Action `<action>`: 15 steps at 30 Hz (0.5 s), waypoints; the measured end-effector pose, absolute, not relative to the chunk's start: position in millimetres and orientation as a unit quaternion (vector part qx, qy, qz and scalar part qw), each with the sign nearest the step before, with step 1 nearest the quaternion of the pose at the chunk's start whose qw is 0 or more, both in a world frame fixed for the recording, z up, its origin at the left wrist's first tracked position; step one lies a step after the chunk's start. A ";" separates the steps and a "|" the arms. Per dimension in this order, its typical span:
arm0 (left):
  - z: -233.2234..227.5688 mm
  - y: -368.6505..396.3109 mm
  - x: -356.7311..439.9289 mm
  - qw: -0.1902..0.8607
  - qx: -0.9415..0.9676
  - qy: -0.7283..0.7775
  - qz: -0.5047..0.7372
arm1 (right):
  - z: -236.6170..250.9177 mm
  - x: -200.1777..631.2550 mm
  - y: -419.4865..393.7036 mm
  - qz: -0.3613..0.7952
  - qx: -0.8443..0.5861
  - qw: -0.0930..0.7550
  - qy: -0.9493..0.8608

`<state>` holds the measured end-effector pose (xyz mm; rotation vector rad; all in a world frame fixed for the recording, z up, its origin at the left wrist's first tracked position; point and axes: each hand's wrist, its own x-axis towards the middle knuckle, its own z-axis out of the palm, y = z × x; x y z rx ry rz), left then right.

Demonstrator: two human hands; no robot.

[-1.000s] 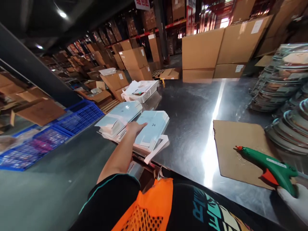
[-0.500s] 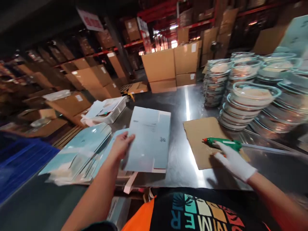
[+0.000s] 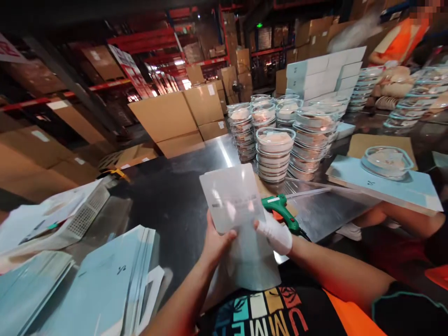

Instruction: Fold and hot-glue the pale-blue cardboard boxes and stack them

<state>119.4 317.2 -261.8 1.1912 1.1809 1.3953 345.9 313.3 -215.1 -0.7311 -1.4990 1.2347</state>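
A pale blue flat carton (image 3: pixel 236 200), blurred and bent across its middle, is held upright before my chest. My left hand (image 3: pixel 217 240), bare, grips its left edge with the thumb on the near face. At the right edge my right hand (image 3: pixel 275 234), in a white glove, is closed on it, thumb in front; the other fingers are hidden. Just beyond the glove lies a green glue gun (image 3: pixel 276 203) on a brown cardboard sheet (image 3: pixel 263 186), mostly covered by the carton.
Stacked glass dishes (image 3: pixel 275 154) stand at the back right. Flat blue cartons (image 3: pixel 105 275) and a white basket (image 3: pixel 87 210) are at left. A co-worker's arm (image 3: pixel 395 217) is near a blue box (image 3: pixel 388 184) bearing a dish. Another person (image 3: pixel 402 42) works farther back.
My view has swung right. The carton has moved from the left side to in front of my chest. My right hand has left the glue gun and now grips the carton too.
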 end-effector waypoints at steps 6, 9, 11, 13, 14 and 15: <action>-279.5 326.0 131.1 0.295 0.568 0.479 0.601 | -191.5 348.4 324.2 0.452 -0.332 0.540 -0.627; -260.1 327.9 117.3 0.255 0.602 0.429 0.623 | -183.4 354.2 327.0 0.437 -0.301 0.520 -0.670; -245.5 326.7 110.8 0.234 0.609 0.427 0.626 | -180.1 354.6 324.1 0.430 -0.290 0.510 -0.686; -236.8 321.2 109.7 0.207 0.626 0.419 0.624 | -177.5 351.5 318.2 0.424 -0.298 0.516 -0.682; -235.5 316.8 111.0 0.187 0.638 0.409 0.625 | -176.5 348.6 314.6 0.420 -0.310 0.522 -0.674; -236.4 311.7 113.3 0.159 0.643 0.393 0.637 | -175.9 344.9 310.8 0.410 -0.330 0.531 -0.664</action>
